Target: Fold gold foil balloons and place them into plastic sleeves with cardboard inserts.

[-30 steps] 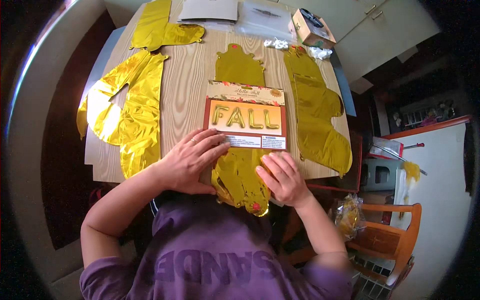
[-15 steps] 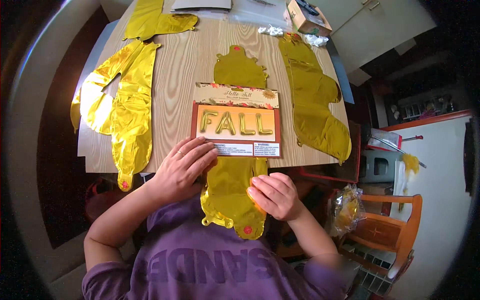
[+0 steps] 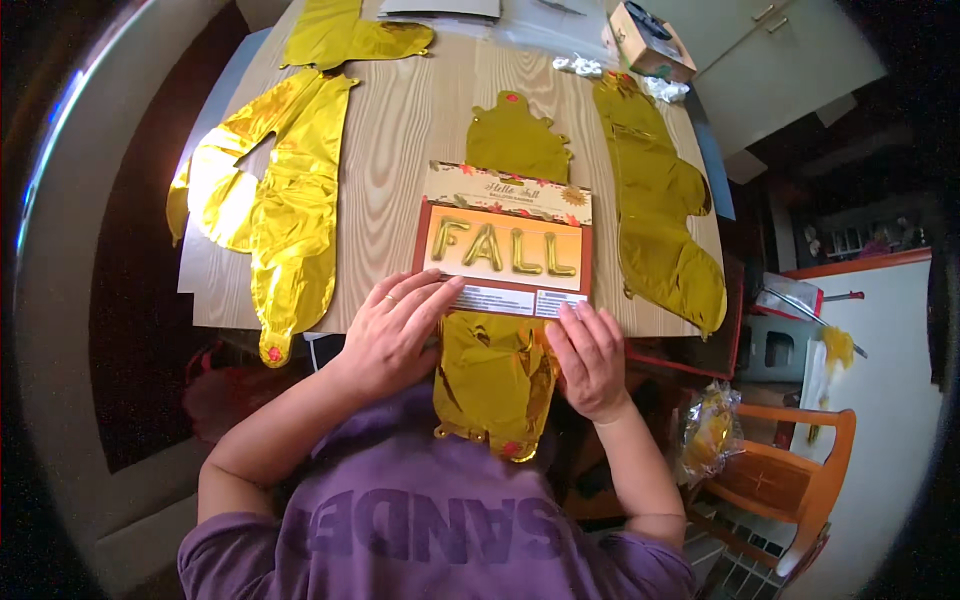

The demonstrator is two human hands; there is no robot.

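A printed cardboard package (image 3: 505,240) with pictures of gold letter balloons lies face up across a flat gold foil balloon (image 3: 518,140). The balloon shows above and below the package, its lower end hanging past the table's near edge. My left hand (image 3: 395,325) lies on the package's lower left corner, fingers stretched out flat. At the lower right edge, my right hand (image 3: 592,360) touches the package with extended fingers, beside the crinkled lower part of the balloon. The thumbs' exact contact is hard to make out.
Another gold foil balloon (image 3: 290,200) lies to the left, one (image 3: 660,210) to the right and one (image 3: 350,40) at the far left of the wooden table (image 3: 395,130). A box (image 3: 650,45) stands at the far right. Beside the table is a wooden chair (image 3: 780,480).
My right hand has moved up from the balloon's lower part to the package's lower right edge. My left hand stays on the package. The whole view has shifted slightly.
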